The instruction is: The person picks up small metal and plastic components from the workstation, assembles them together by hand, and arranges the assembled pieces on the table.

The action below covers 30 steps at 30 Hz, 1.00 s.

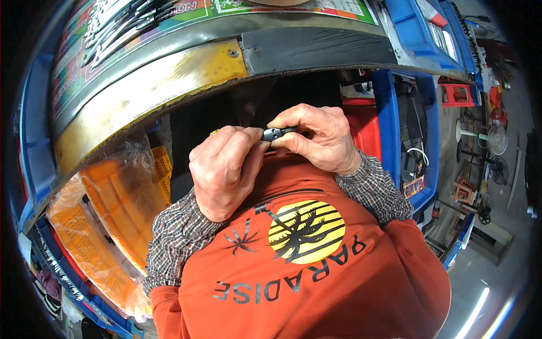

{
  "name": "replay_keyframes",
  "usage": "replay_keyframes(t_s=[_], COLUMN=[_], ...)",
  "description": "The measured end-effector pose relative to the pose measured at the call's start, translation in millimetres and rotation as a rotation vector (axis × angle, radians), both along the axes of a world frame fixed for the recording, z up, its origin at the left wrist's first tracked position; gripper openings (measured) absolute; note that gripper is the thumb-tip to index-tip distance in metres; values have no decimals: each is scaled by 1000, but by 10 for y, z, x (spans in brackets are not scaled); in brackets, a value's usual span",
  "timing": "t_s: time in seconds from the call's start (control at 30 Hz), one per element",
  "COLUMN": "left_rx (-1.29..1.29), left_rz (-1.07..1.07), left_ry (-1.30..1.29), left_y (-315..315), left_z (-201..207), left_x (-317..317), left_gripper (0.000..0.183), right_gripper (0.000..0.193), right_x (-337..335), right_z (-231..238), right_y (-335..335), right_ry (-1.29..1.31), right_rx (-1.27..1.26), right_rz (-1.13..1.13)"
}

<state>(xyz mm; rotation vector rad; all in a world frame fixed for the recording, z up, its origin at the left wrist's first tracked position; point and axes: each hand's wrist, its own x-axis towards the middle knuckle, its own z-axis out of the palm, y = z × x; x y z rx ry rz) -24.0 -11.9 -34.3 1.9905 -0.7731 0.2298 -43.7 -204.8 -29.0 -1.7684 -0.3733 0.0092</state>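
Note:
In front of my chest, above my lap, both hands pinch one small dark grey piece (272,134) with round holes in its face. My left hand (223,164) grips its left end between thumb and forefinger. From the right, my right hand (320,138) pinches a thin black part that meets the grey piece. Whether the two parts are joined or only touching, I cannot tell. Both hands are just short of the table's near edge, and the piece's ends are covered by my fingertips.
Ahead curves the worktable edge, with a yellow strip (169,76) and a black strip (319,50). Slender black and white pieces (121,28) lie heaped at the far left. Orange crates wrapped in plastic (113,209) stand at left; a blue bin (389,127) with cables is at right.

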Motion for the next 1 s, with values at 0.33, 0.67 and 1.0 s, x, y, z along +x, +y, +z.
replay_keyframes(t_s=[0.33, 0.67, 1.0], left_rx=[-31, 7, 24], left_rz=[-37, 8, 47], left_ry=[-6, -79, -180], left_y=[-3, -13, 50], left_z=[-28, 66, 320], left_x=[21, 106, 312], left_gripper=[19, 21, 23], right_gripper=[13, 19, 20], right_x=[6, 108, 569], right_z=[-24, 80, 559], right_y=[0, -41, -177], right_ry=[69, -70, -419], right_rx=[38, -126, -368], right_rz=[36, 6, -260])
